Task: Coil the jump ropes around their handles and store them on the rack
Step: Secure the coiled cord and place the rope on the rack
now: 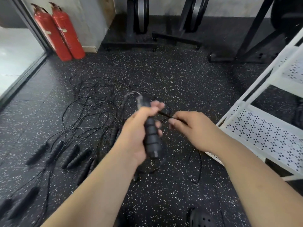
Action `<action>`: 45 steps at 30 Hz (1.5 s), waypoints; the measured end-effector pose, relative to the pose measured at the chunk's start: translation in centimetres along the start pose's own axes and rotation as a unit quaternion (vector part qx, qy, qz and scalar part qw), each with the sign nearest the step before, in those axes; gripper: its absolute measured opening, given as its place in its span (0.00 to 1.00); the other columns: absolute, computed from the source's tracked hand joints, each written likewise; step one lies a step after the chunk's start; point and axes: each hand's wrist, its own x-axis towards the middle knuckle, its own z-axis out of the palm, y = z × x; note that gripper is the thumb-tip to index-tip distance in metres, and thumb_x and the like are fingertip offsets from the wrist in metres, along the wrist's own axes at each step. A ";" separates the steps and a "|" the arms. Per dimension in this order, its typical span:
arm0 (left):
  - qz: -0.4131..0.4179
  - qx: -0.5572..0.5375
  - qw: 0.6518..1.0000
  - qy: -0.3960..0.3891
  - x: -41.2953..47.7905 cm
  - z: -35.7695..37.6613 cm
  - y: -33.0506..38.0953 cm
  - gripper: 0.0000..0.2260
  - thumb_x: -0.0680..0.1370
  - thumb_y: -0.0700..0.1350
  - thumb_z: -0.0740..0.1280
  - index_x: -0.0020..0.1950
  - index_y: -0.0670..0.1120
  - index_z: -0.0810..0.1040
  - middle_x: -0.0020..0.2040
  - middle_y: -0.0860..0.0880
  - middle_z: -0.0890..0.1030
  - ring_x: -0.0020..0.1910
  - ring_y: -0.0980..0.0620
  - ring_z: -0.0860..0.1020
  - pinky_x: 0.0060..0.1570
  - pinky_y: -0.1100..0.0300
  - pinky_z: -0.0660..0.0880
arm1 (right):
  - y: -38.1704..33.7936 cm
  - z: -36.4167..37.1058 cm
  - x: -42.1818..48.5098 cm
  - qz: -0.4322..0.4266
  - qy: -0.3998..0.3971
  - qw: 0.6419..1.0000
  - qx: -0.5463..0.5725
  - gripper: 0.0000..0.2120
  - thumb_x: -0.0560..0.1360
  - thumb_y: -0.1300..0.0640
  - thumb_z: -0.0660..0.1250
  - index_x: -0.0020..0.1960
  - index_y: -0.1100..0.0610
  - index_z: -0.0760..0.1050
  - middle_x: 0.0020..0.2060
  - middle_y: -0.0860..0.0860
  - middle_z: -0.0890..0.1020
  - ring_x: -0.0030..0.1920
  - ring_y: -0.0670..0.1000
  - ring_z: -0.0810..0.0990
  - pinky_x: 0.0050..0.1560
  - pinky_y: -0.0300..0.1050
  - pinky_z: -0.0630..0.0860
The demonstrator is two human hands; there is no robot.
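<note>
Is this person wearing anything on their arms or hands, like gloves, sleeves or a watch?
No. The left hand and right hand are bare, without gloves or visible rings. The left forearm and right forearm are bare to the picture's edge: no sleeves, watch or bands show.

Black rubber floor (172, 74) underfoot, flecked all over with white and yellow specks. Far left, two red fire extinguishers (65, 35) stand side by side, tilted against a grey wall (89, 18). Just left of them, a dark door frame (31, 28), and bright daylight comes off the pale ground (14, 51) beyond it. Along the far wall, black metal equipment stands (131, 28) sit on the floor, with a wooden panel (108, 7) beside them.
</note>
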 end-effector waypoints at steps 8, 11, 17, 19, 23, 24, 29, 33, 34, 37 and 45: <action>-0.002 -0.107 0.994 0.032 0.4 -2.4 1.9 0.34 0.63 0.48 0.81 0.69 0.48 0.82 0.63 0.43 0.86 0.36 0.55 0.78 0.35 0.60 0.78 | 0.4 -1.0 -0.4 0.036 0.035 0.998 0.036 0.14 0.85 0.42 0.61 0.44 0.44 0.79 0.27 0.44 0.77 0.25 0.44 0.69 0.30 0.45 0.67; -0.054 0.012 0.998 -0.035 -0.4 -0.1 -0.5 0.26 0.69 0.46 0.76 0.67 0.48 0.84 0.51 0.48 0.85 0.37 0.54 0.78 0.34 0.60 0.78 | -0.6 0.2 -0.1 0.006 0.022 0.999 0.022 0.13 0.85 0.45 0.63 0.41 0.42 0.75 0.30 0.42 0.79 0.28 0.43 0.74 0.33 0.46 0.69; 0.007 -0.019 0.999 0.028 0.5 -1.1 1.4 0.23 0.75 0.45 0.75 0.70 0.48 0.78 0.63 0.50 0.86 0.36 0.56 0.75 0.35 0.61 0.76 | -0.5 -0.6 -0.6 0.030 -0.042 0.998 0.023 0.12 0.85 0.44 0.64 0.45 0.45 0.79 0.29 0.45 0.79 0.28 0.48 0.76 0.33 0.52 0.74; 0.047 -0.100 0.989 0.094 1.0 -3.0 3.1 0.21 0.78 0.44 0.73 0.70 0.48 0.77 0.63 0.49 0.86 0.35 0.57 0.75 0.34 0.62 0.76 | 0.0 -2.1 -1.1 0.059 -0.062 0.996 0.018 0.12 0.84 0.41 0.65 0.46 0.43 0.81 0.32 0.51 0.82 0.32 0.57 0.82 0.38 0.59 0.82; 0.087 -0.142 0.974 0.154 1.3 -5.4 4.4 0.22 0.79 0.45 0.73 0.72 0.47 0.77 0.62 0.50 0.87 0.35 0.57 0.75 0.34 0.62 0.76 | 0.9 -4.1 -1.9 0.099 -0.060 0.993 0.021 0.11 0.82 0.40 0.66 0.46 0.44 0.82 0.33 0.52 0.81 0.31 0.51 0.80 0.42 0.60 0.85; 0.084 -0.122 0.977 0.156 1.2 -5.3 4.5 0.20 0.79 0.45 0.73 0.70 0.47 0.78 0.63 0.49 0.86 0.35 0.57 0.75 0.34 0.62 0.76 | 0.9 -4.3 -2.0 0.104 -0.052 0.993 0.015 0.12 0.83 0.41 0.65 0.46 0.44 0.82 0.32 0.51 0.80 0.30 0.49 0.78 0.42 0.62 0.85; -0.008 -0.005 0.997 0.070 -0.5 -3.4 4.0 0.24 0.74 0.44 0.74 0.69 0.46 0.76 0.60 0.44 0.87 0.34 0.56 0.75 0.34 0.61 0.78 | 1.0 -4.6 -2.2 0.128 0.146 0.981 -0.005 0.16 0.86 0.41 0.59 0.46 0.46 0.78 0.34 0.51 0.82 0.34 0.52 0.81 0.42 0.64 0.84; -0.042 0.199 0.979 0.009 -2.2 -2.2 2.8 0.16 0.77 0.42 0.74 0.64 0.46 0.76 0.54 0.45 0.88 0.36 0.52 0.76 0.38 0.56 0.77 | -0.3 -4.6 -3.6 0.107 0.250 0.960 0.070 0.16 0.87 0.43 0.58 0.46 0.48 0.76 0.34 0.51 0.80 0.35 0.53 0.81 0.42 0.61 0.84; -0.025 0.242 0.970 0.008 -2.5 -2.0 2.3 0.15 0.77 0.42 0.75 0.61 0.46 0.77 0.49 0.47 0.87 0.36 0.51 0.77 0.38 0.54 0.77 | -0.6 -4.5 -4.1 0.093 0.248 0.963 0.043 0.16 0.87 0.43 0.58 0.46 0.48 0.76 0.34 0.50 0.80 0.35 0.53 0.81 0.43 0.60 0.83; 0.043 0.322 0.945 0.042 -3.4 -1.6 1.3 0.13 0.74 0.43 0.78 0.55 0.46 0.77 0.41 0.48 0.81 0.34 0.50 0.78 0.37 0.53 0.77 | -1.4 -4.0 -5.4 0.103 0.174 0.979 -0.039 0.16 0.87 0.42 0.59 0.48 0.50 0.77 0.34 0.48 0.82 0.37 0.51 0.83 0.43 0.55 0.82; 0.137 0.384 0.905 0.119 -6.4 1.1 -1.5 0.15 0.73 0.52 0.79 0.53 0.50 0.78 0.47 0.49 0.84 0.42 0.53 0.80 0.41 0.57 0.77 | -4.9 0.7 -8.6 0.059 0.106 0.991 -0.057 0.17 0.85 0.42 0.61 0.70 0.47 0.79 0.59 0.45 0.83 0.58 0.47 0.80 0.56 0.45 0.76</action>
